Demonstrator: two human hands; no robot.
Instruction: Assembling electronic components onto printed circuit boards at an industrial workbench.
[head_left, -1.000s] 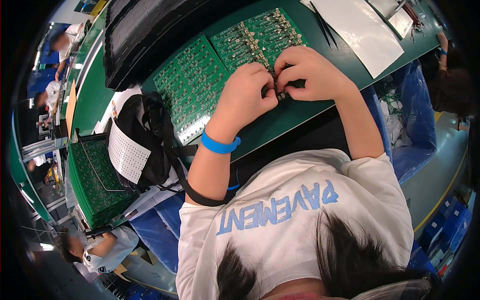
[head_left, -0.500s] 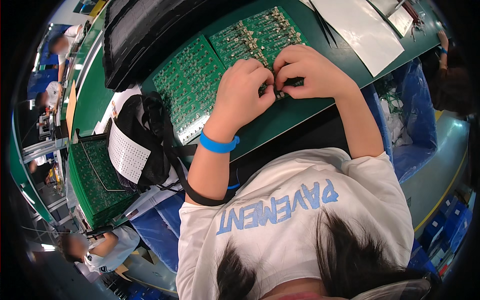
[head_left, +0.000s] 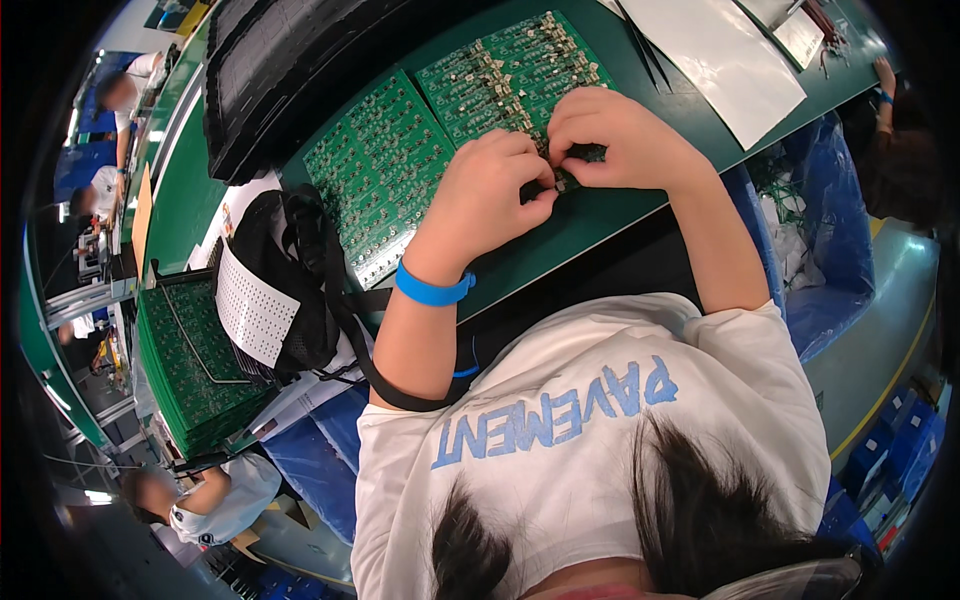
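Two green circuit boards lie side by side on the green table. Small metal connectors stand in rows on the right circuit board [head_left: 500, 75], while the left circuit board [head_left: 375, 150] carries many small parts. My left hand [head_left: 485, 195], a blue band on its wrist, is over the near edge of the right board with thumb and index finger curled together. Beside it, my right hand [head_left: 628, 140] is closed in a pinch at the same board's near edge. Whatever the fingertips hold is too small or hidden to make out.
A black tray [head_left: 290, 70] stands behind the boards. Left are a black bag [head_left: 310, 290] and a stack of green circuit boards [head_left: 190, 370]. Tweezers [head_left: 645, 45] and white paper [head_left: 735, 75] lie at the right. A blue-lined bin [head_left: 835, 240] stands beside the table; other people work nearby.
My left hand has shifted slightly toward me, and its fingertips have drawn a little apart from the right hand's. The right hand stays nearly in place.
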